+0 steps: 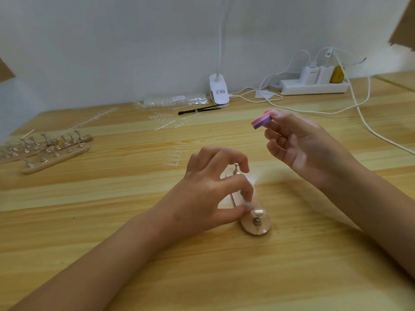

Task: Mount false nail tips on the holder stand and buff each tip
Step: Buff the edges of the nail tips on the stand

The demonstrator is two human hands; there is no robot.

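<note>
Holder stand (258,230): wooden strip on the counter (202,277); long axis runs away from the person, far end leaning slightly left.
Nail tip (248,204): clear, on a peg just beyond the stand's near end; a second mounted tip (258,212) sits on the nearest peg beside it.
Left hand (215,187): comes in from the stand's left; thumb and forefinger pinch the nail tip, other fingers arched over the farther pegs.
Right hand (298,149): raised beyond and right of the stand, gripping the buffer block (261,122) at its fingertips.
Key relation: block is held above the stand's far side, apart from the tip; it must come down and toward the person. The right hand is the nearer carrier.
In the way: the left hand's arched fingers cover the stand's middle.
Loose tips (176,158): just beyond-left of the stand.
Spare stands (49,151): far left of the stand.
Power strip (314,86): well beyond, at the wall.
</note>
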